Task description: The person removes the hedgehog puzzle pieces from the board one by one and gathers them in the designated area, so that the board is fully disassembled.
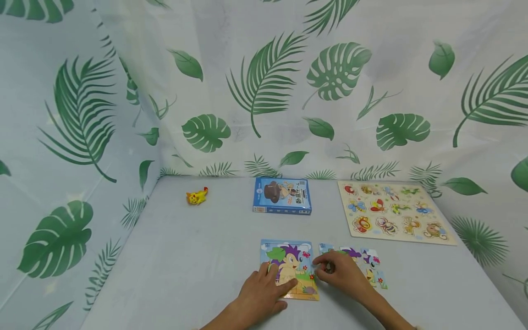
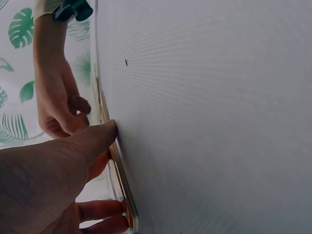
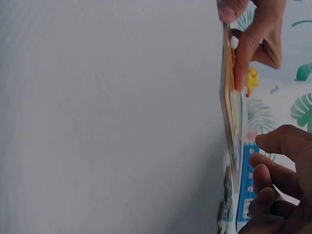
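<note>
A square hedgehog jigsaw puzzle (image 1: pixel 307 297) lies flat on the table in the head view. My left hand (image 1: pixel 259 289) rests on its lower left part, one straight finger pressing on the picture and others along the left side. The left thumb (image 2: pixel 103 136) is at the near edge of the puzzle. Over the puzzle's right edge hovers my right hand (image 1: pixel 345 274), fingers loosely bent. In the right wrist view its thumb and forefinger stand apart with nothing between them. Several loose jigsaw pieces (image 1: pixel 381 278) lie beside and partly under the right hand.
A blue box (image 1: pixel 282 196) with a hat picture lies behind the puzzle. At the back right is a wooden insect puzzle board (image 1: pixel 389 208). A small yellow toy figure (image 1: pixel 197 197) lies at the back left. Leaf-print cloth (image 1: pixel 264 82) hangs around the table.
</note>
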The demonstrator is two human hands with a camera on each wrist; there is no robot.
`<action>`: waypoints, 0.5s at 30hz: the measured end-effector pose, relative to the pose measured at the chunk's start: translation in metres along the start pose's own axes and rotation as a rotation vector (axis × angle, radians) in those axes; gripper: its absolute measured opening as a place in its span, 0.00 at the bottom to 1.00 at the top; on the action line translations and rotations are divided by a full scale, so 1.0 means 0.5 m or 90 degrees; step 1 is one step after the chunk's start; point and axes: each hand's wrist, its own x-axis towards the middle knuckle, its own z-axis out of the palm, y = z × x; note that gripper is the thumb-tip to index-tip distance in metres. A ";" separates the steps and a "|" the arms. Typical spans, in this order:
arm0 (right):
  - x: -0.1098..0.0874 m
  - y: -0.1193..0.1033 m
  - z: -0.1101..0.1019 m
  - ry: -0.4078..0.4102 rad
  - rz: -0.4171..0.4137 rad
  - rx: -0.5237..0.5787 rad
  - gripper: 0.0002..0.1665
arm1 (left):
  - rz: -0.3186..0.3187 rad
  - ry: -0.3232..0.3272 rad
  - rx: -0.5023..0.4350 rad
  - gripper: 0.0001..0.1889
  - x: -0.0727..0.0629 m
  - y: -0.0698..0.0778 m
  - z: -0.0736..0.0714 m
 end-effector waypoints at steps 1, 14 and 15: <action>0.000 -0.003 0.006 -0.003 -0.007 -0.002 0.08 | 0.000 -0.001 0.001 0.30 0.001 0.000 0.000; -0.010 -0.014 0.031 -0.051 0.004 -0.031 0.11 | 0.010 0.039 0.043 0.30 0.000 0.000 0.005; -0.011 -0.014 0.031 -0.054 0.008 -0.036 0.11 | 0.010 0.043 0.047 0.30 0.000 0.000 0.006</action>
